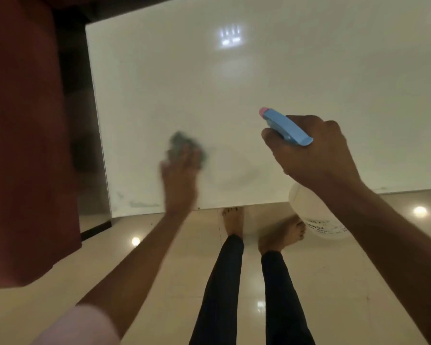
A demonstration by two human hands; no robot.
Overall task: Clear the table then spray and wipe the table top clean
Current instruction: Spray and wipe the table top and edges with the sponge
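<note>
On the glossy white tabletop point(259, 83), the left hand point(179, 170) presses a soft, blurred grey-green cloth point(184, 145) at seven o'clock. The right hand point(314, 150), at four o'clock, curls its fingers point(271, 138) round the blue-headed translucent plastic spray bottle point(286, 125), probably light, best held at the neck.

The left hand point(181, 168) and its greenish cloth point(182, 143) smear into blur near the table's near edge; the right hand point(311, 150) hides the spray bottle's point(306, 207) neck.
</note>
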